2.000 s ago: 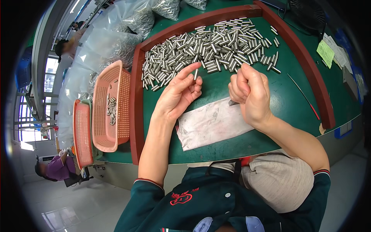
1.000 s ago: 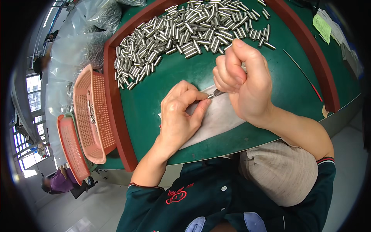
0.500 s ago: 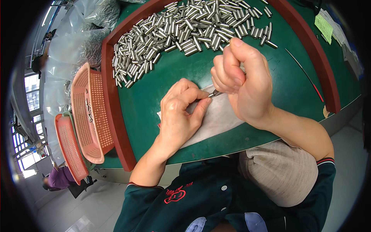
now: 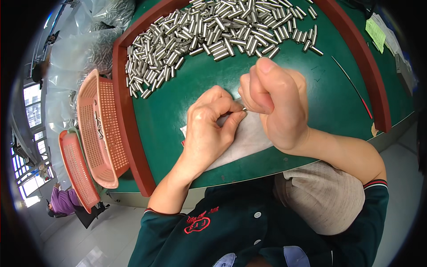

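My left hand (image 4: 210, 129) pinches a small metal tube (image 4: 244, 109) between thumb and fingers; only its tip shows. My right hand (image 4: 276, 102) is closed in a fist right against it, gripping a thin tool that is mostly hidden and touches the tube's end. Both hands hover over a whitish cloth (image 4: 249, 138) lying on the green table top (image 4: 178, 115). Beyond them lies a wide heap of several short silver metal tubes (image 4: 209, 35).
A red-brown raised border (image 4: 129, 147) frames the green top. A pink plastic basket (image 4: 100, 129) with a few tubes hangs off the left edge, a second pink basket (image 4: 78, 171) below it. A thin red rod (image 4: 353, 86) lies at right, clear plastic bags (image 4: 80, 49) at far left.
Two seconds ago my left hand reached to the heap holding a tube up; it has since come back over the cloth and met my right fist. Little has moved in the last half second.
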The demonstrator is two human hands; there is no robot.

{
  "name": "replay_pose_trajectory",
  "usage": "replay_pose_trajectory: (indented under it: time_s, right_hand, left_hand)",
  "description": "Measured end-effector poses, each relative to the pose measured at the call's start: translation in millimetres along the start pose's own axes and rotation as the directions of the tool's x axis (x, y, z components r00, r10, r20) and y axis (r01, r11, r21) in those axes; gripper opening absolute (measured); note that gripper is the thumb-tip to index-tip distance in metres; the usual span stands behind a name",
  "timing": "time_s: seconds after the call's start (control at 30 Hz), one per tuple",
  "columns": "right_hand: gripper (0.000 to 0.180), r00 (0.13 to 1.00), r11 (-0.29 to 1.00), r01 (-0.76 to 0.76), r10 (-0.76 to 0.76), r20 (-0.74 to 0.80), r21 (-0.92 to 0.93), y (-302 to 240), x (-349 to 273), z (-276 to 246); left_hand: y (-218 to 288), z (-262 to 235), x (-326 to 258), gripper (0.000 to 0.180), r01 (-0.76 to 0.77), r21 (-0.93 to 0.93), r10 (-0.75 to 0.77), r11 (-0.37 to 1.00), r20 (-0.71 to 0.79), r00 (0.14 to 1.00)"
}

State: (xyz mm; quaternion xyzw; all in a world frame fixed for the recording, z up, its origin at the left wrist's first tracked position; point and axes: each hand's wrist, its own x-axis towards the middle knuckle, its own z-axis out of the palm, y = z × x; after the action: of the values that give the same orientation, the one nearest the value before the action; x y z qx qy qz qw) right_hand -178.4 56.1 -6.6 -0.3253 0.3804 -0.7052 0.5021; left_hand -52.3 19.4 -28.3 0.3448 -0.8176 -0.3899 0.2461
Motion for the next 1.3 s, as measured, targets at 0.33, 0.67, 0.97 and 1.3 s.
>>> replay_pose_trajectory:
  time_s: [0.33,0.67,0.97,1.3]
  right_hand:
    - [0.041,0.997,0.995,0.066,-0.063,0.048,-0.071,-2.0,-6.8,3.4]
    - [0.041,0.987,0.971,0.143,-0.126,-0.097,0.192,-27.5,11.8,-22.5]
    - [0.041,0.991,0.985,0.068,-0.048,-0.125,0.161,-31.8,12.2,-20.6]
    - [0.041,0.988,0.989,0.063,-0.043,-0.148,0.132,-25.6,12.7,-23.4]
  left_hand:
    - [3.3,-2.8,-1.3,0.012,-0.136,0.086,0.142,0.987,-0.06,0.988]
    - [-1.6,-31.7,12.8,0.018,0.288,-0.942,-0.289,0.172,0.231,0.929]
    - [-1.1,-13.2,52.0,0.011,0.079,0.355,-0.008,0.931,-0.196,0.981]
    - [11.5,-14.0,45.6,0.011,-0.193,0.393,0.177,0.899,0.075,0.981]
